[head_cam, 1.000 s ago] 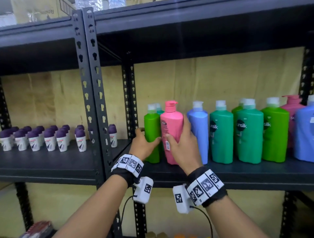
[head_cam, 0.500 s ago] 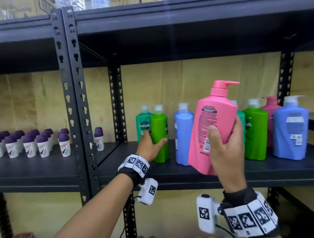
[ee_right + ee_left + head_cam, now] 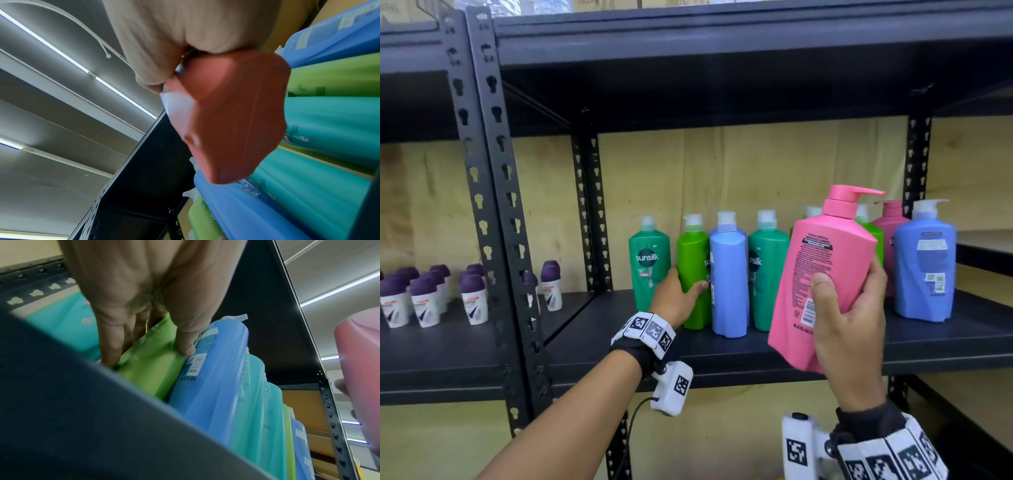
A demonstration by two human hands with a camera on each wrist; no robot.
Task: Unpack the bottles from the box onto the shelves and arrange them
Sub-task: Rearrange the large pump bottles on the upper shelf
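My right hand (image 3: 849, 315) grips a pink pump bottle (image 3: 825, 270) by its lower body and holds it tilted in the air in front of the dark shelf (image 3: 756, 346). In the right wrist view the pink bottle (image 3: 232, 120) shows its base. My left hand (image 3: 678, 298) holds a light green bottle (image 3: 693, 274) standing on the shelf, thumb on its right edge beside a blue bottle (image 3: 727, 277). In the left wrist view the fingers (image 3: 111, 344) wrap the green bottle (image 3: 152, 363). A dark green bottle (image 3: 649, 260) stands at the row's left end.
More green, pink and blue pump bottles (image 3: 924, 267) stand along the shelf to the right. Small purple-capped roll-on bottles (image 3: 424, 298) fill the neighbouring shelf at the left. Perforated black uprights (image 3: 493, 205) divide the two bays; another shelf board lies overhead.
My right hand lifted the pink bottle off the shelf and carried it right and slightly lower. My left hand has stayed on the light green bottle. The view has shifted to the right.
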